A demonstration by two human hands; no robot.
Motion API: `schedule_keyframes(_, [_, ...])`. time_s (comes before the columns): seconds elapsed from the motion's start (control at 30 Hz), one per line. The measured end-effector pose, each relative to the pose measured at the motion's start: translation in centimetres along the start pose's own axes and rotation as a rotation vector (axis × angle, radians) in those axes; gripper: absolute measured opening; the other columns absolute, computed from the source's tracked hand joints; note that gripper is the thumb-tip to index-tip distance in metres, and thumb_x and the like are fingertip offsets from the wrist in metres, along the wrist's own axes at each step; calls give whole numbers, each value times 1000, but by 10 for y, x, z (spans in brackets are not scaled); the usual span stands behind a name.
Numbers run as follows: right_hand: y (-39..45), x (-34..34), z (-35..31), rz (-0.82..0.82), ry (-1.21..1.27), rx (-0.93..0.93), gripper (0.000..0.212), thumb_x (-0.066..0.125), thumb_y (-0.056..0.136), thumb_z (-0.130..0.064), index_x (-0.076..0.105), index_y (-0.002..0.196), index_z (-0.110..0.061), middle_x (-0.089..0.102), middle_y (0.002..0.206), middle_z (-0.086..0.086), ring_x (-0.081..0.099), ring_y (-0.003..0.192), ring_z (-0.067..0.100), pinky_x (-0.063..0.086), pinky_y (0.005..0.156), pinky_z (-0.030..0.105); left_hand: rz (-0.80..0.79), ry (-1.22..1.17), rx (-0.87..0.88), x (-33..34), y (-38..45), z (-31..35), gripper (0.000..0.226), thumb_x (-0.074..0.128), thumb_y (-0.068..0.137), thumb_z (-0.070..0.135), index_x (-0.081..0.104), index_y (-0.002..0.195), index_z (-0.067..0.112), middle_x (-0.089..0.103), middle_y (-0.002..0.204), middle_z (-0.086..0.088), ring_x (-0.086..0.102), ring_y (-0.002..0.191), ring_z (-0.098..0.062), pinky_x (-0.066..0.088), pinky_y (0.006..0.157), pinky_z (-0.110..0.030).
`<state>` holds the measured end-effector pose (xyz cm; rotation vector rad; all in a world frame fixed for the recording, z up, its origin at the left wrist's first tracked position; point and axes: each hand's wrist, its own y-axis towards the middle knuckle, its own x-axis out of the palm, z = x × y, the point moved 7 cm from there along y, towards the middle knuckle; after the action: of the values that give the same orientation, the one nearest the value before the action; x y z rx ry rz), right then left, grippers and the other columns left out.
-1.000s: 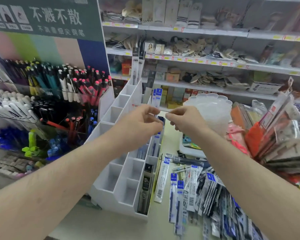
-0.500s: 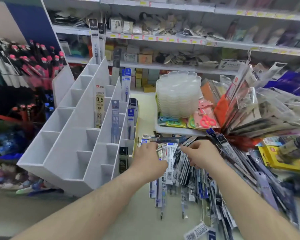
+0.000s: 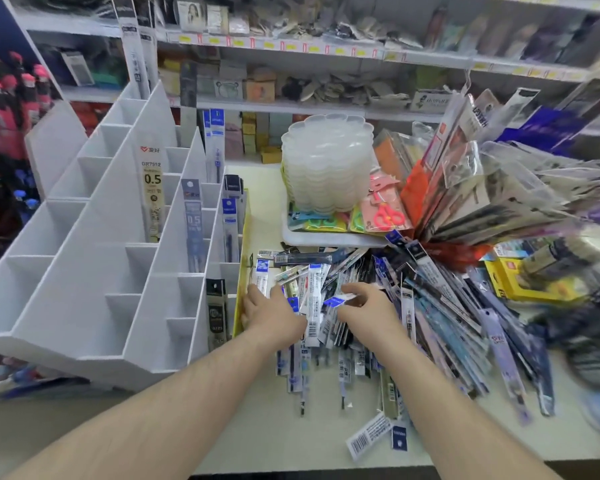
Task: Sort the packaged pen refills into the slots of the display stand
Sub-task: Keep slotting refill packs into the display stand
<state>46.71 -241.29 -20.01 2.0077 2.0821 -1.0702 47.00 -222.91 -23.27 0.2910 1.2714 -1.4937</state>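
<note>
On a stationery-shop counter (image 3: 174,420), the pile of packaged pen refills (image 3: 354,306) lies at three o'clock of the white display stand (image 3: 94,271), left hand (image 3: 274,315) flat on it with straight fingers, right hand (image 3: 368,311) pinching a blue-topped refill pack (image 3: 338,301).

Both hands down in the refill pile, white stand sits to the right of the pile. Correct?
Not quite. The head view shows the stand left of the refill pile, not right. Both the left hand and right hand are down in the pile.

Clear lidded boxes (image 3: 326,161), pink scissors (image 3: 388,215) beside them
</note>
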Motion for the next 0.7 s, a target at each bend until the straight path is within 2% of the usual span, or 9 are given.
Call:
schedule_keyframes(0.1, [-19,12,0,-57,1,-49,62,58,66,-25,61,128,-30,63,99,-8,58,56,-1,49,55,24,26,-56,-11,1,6,-2,73,61,87,32,26,149,17,13,159,-18,18,146,-39,24,117,-46])
schedule_keyframes(0.17, [-24,18,-1,-115,-90,-93,66,61,71,-20,55,137,-29,59,123,-7,61,79,4,52,70,23,25,-48,9,4,7,-1,71,60,88,32,28,148,14,27,153,-16,28,140,-36,30,113,-44])
schedule_keyframes(0.23, [-26,26,3,-253,-251,-96,75,60,78,-14,41,149,-30,42,145,-5,56,78,1,47,61,15,29,6,50,9,5,1,69,59,88,34,30,147,13,34,148,-14,32,137,-34,32,111,-42])
schedule_keyframes(0.3, [-26,27,12,-343,-307,-52,83,59,76,-15,34,151,-42,31,150,-2,55,62,0,44,49,14,63,20,59,8,4,0,69,61,87,35,31,147,14,32,149,-13,30,137,-33,30,111,-42])
schedule_keyframes(0.37, [-22,12,14,-239,-296,-26,81,60,75,-26,33,148,-47,33,150,1,58,52,1,45,46,18,92,-23,14,6,7,-4,73,62,88,37,27,149,15,22,155,-15,22,141,-35,25,115,-44])
schedule_keyframes(0.43, [-12,-4,16,-58,-409,15,79,60,77,-45,29,150,-37,36,150,8,68,82,14,51,63,28,79,-77,-59,6,11,-4,85,64,87,46,20,152,15,9,160,-18,12,146,-36,21,117,-46])
schedule_keyframes(0.47, [-6,-8,17,1,-473,54,83,60,79,-54,27,150,-29,36,150,11,64,103,24,50,74,33,58,-86,-89,9,12,-2,94,65,84,54,16,154,15,7,161,-18,9,147,-36,20,117,-47])
schedule_keyframes(0.53, [8,-3,19,51,-521,144,94,58,80,-70,24,149,-16,39,146,16,55,118,35,49,81,39,12,-42,-108,18,13,8,106,63,77,67,12,155,16,10,159,-19,10,146,-36,22,116,-49])
schedule_keyframes(0.7, [27,23,5,90,-606,143,100,66,76,-69,26,148,-11,43,144,13,55,122,34,46,80,40,75,91,32,26,12,23,70,56,86,40,25,145,17,31,145,-15,30,134,-33,31,107,-43])
